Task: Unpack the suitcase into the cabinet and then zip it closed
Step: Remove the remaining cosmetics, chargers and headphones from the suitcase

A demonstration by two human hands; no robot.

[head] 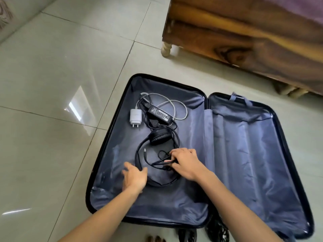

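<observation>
We're looking down at a black hard-shell suitcase (253, 163) w/ grey-blue fabric lining, lying fully open and flat on a pale tiled floor (52, 102).

All contents are sitting in the left half:
- white wall charger (135, 117), prongs pointing toward us, near the far end
- its thin white cable (181, 109) is looping behind and to the right
- black rectangular power brick (160, 113) w/ label is lying just beside the charger, its black cord trailing toward the middle
- black over-ear headphones (160, 137) are lying mid-compartment, headband curving toward us

Right grip (185, 163): fingers are curling round the headphones' bunched black cable (157, 162) and pinching it just above the lining.

Left grip (134, 177): fingers are spreading loosely, holding nothing, sitting right at the near-left curve of the headband. It's motion-blurred, so we can't tell if it's actually touching the band.

The right half is showing wrinkled lining and a flat fabric divider.

A brown wooden furniture piece (244, 41) w/ a turned leg is standing on the floor beyond the case, well apart from both grips.
</observation>
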